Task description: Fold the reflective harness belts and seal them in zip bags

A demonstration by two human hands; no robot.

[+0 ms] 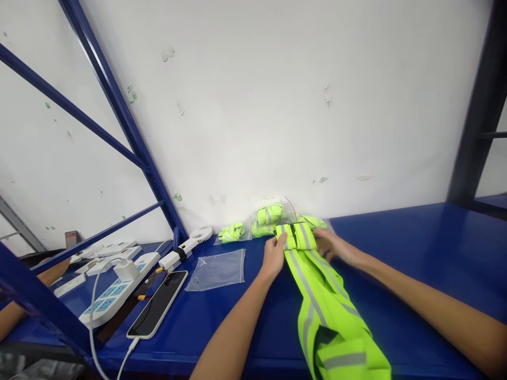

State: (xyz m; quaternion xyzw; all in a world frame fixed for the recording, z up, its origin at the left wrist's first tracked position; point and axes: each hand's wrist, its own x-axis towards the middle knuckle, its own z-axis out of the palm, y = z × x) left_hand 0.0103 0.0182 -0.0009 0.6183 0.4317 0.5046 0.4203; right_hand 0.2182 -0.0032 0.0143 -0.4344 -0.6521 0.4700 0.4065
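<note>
A neon yellow safety vest (317, 295) with grey reflective stripes lies stretched across the blue shelf (415, 248), its near end hanging over the front edge. My left hand (274, 257) grips the far folded end of the vest from the left, fingers curled onto the fabric. My right hand (330, 244) holds the same end from the right. Behind the hands, several bagged folded vests (269, 217) rest against the white wall. An empty clear zip bag (217, 269) lies flat just left of my left hand.
A smartphone (158, 303) on a white cable lies at the left, beside white power strips (114, 287) with a plugged charger and a small white fan (194, 240). Blue rack braces (119, 111) cross the left. Another person's arm (51, 272) shows at far left.
</note>
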